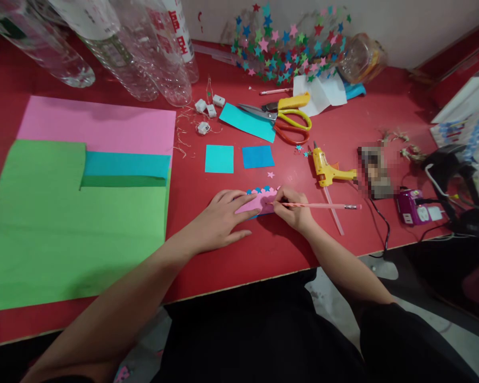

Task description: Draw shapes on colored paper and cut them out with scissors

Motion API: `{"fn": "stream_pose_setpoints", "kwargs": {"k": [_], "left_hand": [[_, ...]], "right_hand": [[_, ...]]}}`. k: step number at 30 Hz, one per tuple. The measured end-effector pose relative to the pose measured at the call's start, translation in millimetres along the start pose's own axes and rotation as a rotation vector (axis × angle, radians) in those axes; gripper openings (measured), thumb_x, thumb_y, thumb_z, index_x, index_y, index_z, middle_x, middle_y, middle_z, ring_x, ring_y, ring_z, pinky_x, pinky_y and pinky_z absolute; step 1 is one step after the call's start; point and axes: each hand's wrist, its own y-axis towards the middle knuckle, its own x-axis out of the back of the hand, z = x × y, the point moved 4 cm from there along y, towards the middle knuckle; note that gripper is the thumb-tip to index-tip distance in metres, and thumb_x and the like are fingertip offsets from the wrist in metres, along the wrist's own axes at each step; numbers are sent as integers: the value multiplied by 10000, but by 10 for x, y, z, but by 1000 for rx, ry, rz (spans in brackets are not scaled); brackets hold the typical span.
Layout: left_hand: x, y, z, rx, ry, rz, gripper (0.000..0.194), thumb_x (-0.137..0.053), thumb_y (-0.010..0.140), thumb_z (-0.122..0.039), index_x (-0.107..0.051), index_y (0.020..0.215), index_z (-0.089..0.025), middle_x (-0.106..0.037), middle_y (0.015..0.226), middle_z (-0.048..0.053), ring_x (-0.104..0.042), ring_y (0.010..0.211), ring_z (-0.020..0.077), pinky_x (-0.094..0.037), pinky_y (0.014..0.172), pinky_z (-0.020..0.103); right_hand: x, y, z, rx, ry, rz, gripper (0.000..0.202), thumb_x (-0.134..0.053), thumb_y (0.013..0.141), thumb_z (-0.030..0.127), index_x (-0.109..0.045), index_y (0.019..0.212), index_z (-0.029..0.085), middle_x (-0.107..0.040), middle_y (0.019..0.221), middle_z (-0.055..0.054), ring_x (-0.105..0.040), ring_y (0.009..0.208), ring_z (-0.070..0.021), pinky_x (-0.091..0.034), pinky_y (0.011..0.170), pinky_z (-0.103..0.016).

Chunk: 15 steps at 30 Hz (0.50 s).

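Red counter (231, 266) by a pale wall (215, 24), with a pink strip (265, 201) between two hands

The counter carries many craft materials, and the pink strip lies flat near its front edge, directly before the person. Small blue and pink stars (258, 190) make a row along its far edge, and a blue layer shows a little at its near edge.

The strip seems to be thin foam or thick paper, so it is probably very light and soft. It would bend easily, and a strong pinch could perhaps leave a mark. It may also slide on the smooth counter if nothing presses it. The stars look more delicate, therefore the plain ends or the near edge are the better places to take hold of it.

The left hand (219, 218) is open, with its fingers spread, and the fingertips rest on the left part of the strip. The right hand (293, 213) is closed around a pink pencil (323, 206), and its grip is at the right end of the strip. The pencil tip points left, at the strip's surface; whether it touches cannot be told. The pencil appears slim, stiff and light, and it is well held near the tip. Its back end extends to the right, over the glue stick of the yellow glue gun (325, 170).
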Motion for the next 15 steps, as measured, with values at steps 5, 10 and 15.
{"fn": "stream_pose_setpoints", "kwargs": {"k": [5, 10, 15], "left_hand": [[0, -1, -2, -3, 5, -8, 496, -541, 914, -416, -500, 1382, -257, -396, 1497, 111, -345, 1312, 315, -305, 1072, 508], [3, 0, -2, -1, -2, -5, 502, -554, 907, -411, -500, 1382, -256, -387, 1505, 114, -343, 1313, 319, -302, 1070, 516], [7, 2, -2, 7, -6, 1, 509, -551, 909, -410, -493, 1387, -245, -392, 1501, 114, -340, 1312, 318, -302, 1072, 515]], "right_hand": [[1, -3, -1, -1, 3, -6, 112, -462, 692, 183, -405, 599, 210, -431, 538, 48, -378, 484, -77, -291, 480, -211], [3, -4, 10, -4, 1, 3, 119, -469, 697, 185, -414, 594, 209, -441, 548, 42, -389, 492, -81, -299, 487, -216], [-14, -17, -8, -2, 5, 19, 125, -493, 737, 200, -441, 623, 208, -481, 581, 38, -414, 507, -85, -322, 505, -222]]}}
